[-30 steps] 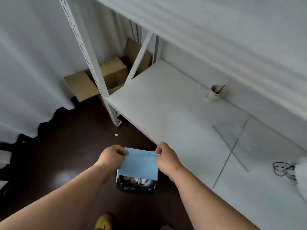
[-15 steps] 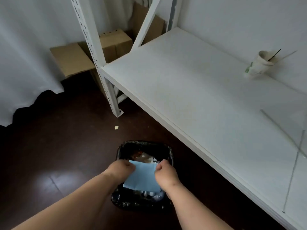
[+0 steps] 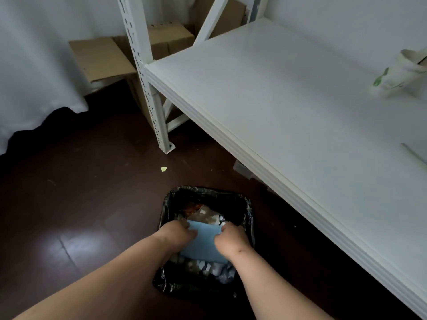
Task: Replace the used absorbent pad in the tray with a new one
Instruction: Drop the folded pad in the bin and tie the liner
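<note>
A white shelf (image 3: 288, 107) is seen beside a black-lined bin (image 3: 245, 204) on the floor. Over the bin's rubbish, a blue pad (image 3: 203, 243) is pinched at its edges by curled left hand (image 3: 178, 234) and right hand (image 3: 231, 239) fingers.

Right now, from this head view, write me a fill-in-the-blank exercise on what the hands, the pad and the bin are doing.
1. The left hand and right hand both pinch a pad coloured ____.
2. The pad is held over a bin lined with a ____ bag.
3. The bin stands on the dark ____.
4. A paper cup lies on the white ____.

Missing words: blue; black; floor; shelf
</note>
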Demonstrator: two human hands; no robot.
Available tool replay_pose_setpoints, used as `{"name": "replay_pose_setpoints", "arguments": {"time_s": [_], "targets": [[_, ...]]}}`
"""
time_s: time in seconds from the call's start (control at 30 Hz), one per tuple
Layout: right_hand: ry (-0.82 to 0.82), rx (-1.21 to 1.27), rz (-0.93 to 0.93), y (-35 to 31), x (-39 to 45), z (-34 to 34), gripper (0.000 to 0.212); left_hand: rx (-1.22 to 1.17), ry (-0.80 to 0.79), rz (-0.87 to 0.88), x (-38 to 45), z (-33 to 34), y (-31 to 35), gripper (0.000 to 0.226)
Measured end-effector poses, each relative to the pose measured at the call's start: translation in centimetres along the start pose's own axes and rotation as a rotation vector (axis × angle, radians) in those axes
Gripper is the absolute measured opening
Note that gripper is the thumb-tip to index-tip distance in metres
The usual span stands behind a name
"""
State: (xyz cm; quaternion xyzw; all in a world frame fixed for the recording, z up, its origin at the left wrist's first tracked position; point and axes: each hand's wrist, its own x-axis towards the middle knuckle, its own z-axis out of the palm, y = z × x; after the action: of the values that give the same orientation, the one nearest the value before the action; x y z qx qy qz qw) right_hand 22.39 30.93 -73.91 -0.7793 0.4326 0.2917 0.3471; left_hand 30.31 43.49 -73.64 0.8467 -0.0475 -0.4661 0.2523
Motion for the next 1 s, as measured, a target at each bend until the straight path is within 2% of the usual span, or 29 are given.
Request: {"name": "replay_pose_setpoints", "arguments": {"time_s": [0.07,0.13,0.2,0.27,0.33,0.4,0.43,0.5,0.6,0.7,0.77,0.83,0.9,1.0], "targets": [[0.001,-0.063,-0.03,-0.5,-0.5,-0.9,0.045,0.078,0.103,0.058,-0.2,-0.7,0.4,0.032],[0.108,0.008,-0.116,-0.7,-0.9,-2.0,0.03,0.036,0.293,0.137,-0.5,-1.7,1.1,0.018],[0.239,0.158,-0.177,-0.6,-1.2,-3.1,0.012,-0.017,0.504,0.169,-0.4,-2.6,1.2,0.016],[0.366,0.195,-0.206,-0.1,-1.0,-4.0,0.01,-0.098,0.607,0.125,0.0,-3.3,0.7,0.02],[0.494,0.23,-0.2,1.2,-0.4,-4.3,0.014,-0.19,0.602,0.022,0.5,-3.5,-0.2,0.032],[0.559,0.301,-0.125,2.8,0.7,-3.9,0.02,-0.248,0.49,-0.113,1.1,-3.2,-1.4,0.044],[0.54,0.352,-0.05,3.4,1.2,-3.7,0.026,-0.3,0.407,-0.174,1.3,-2.9,-2.1,0.05],[0.394,0.52,0.152,4.3,2.2,-3.2,0.047,-0.443,0.26,-0.257,2.1,-2.1,-3.7,0.068],[0.078,0.873,0.352,5.0,2.6,-2.7,0.074,-0.525,0.229,-0.337,4.0,-1.2,-6.3,0.072],[-0.05,0.981,0.388,5.3,2.6,-2.7,0.065,-0.643,0.215,-0.352,0.6,-1.9,-3.9,0.05],[-0.036,1.038,0.388,5.6,2.9,-2.7,0.048,-0.707,0.201,-0.347,-0.3,-2.3,-3.3,0.03],[0.019,1.073,0.394,5.6,3.2,-2.8,0.032,-0.74,0.225,-0.325,-1.0,-2.8,-2.9,0.021],[0.125,0.971,0.352,5.5,3.6,-3.1,0.029,-0.723,0.327,-0.264,-0.6,-3.2,-3.1,0.012],[0.413,0.699,0.198,4.6,2.9,-3.3,0.03,-0.507,0.458,-0.116,-0.7,-3.1,-3.4,0.012]]}}
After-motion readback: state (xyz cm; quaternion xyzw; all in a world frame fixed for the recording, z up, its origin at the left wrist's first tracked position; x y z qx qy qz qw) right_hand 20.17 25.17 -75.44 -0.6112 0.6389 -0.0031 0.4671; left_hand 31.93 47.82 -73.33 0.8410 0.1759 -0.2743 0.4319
